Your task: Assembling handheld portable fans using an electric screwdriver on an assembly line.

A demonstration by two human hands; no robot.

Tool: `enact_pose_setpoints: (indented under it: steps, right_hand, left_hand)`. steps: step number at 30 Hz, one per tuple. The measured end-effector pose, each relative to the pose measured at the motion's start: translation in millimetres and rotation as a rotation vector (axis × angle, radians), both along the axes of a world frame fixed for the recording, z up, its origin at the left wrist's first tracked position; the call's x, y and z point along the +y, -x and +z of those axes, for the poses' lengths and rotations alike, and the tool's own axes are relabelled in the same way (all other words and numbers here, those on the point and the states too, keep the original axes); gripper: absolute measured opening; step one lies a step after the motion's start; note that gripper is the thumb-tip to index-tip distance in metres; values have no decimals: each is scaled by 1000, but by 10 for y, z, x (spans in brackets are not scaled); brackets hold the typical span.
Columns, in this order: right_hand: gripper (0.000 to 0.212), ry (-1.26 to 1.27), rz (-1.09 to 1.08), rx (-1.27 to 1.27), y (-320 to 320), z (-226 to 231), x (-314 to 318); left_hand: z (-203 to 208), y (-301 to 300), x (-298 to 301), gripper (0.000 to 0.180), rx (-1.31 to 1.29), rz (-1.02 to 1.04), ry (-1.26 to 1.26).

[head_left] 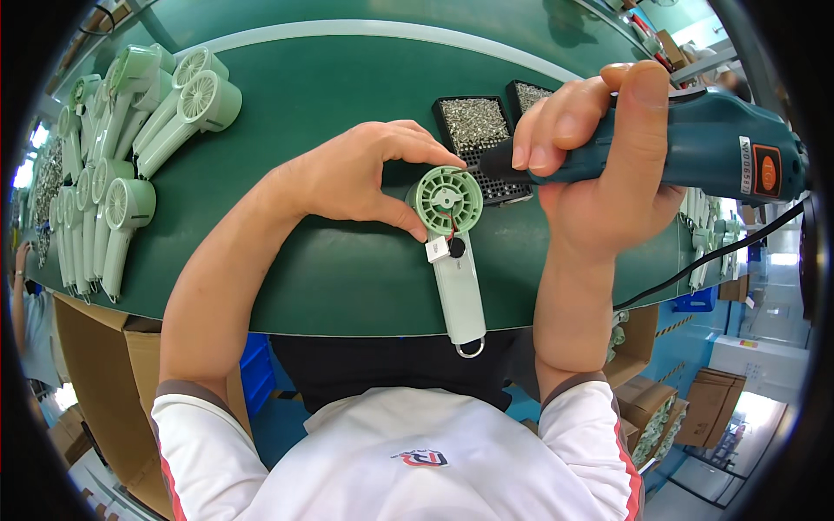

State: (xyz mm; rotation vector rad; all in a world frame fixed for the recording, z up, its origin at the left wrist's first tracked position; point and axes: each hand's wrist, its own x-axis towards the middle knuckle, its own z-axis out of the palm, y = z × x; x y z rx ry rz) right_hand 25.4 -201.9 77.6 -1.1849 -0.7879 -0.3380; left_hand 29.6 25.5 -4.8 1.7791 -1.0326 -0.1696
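A pale green handheld fan (460, 291) lies on the green table, its round slotted head (448, 201) facing up and its handle pointing toward me. Thin wires, a white square part (437, 249) and a small black disc (456, 248) show where head and handle meet. My left hand (369, 174) grips the rim of the head between thumb and fingers. In my right hand (608, 156) is a blue electric screwdriver (717, 148), held sideways. Its dark nose (504, 162) points left, with the bit at the upper right rim of the fan head; whether it touches a screw I cannot tell.
Two black trays of small metal screws (473, 122) (528, 94) stand just beyond the fan. Several similar fans (208, 100) are piled at the left, more at the far right (708, 234). A black cord (721, 252) runs from the right. Cardboard boxes (95, 373) stand below the table edge.
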Motion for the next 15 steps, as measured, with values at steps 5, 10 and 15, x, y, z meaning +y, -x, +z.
enact_pose_setpoints:
  steps: [5, 10, 15]
  right_hand:
    - [23, -45, -39, 14, 33, -22, 143]
    - [20, -55, -97, 28, 95, 0, 280]
    - [17, -31, -82, 11, 62, -19, 294]
  left_hand:
    - [-59, -22, 28, 71, -6, 13, 6]
    - [-71, -11, 37, 72, -52, 30, -4]
    - [-79, -37, 8, 73, -57, 26, -19]
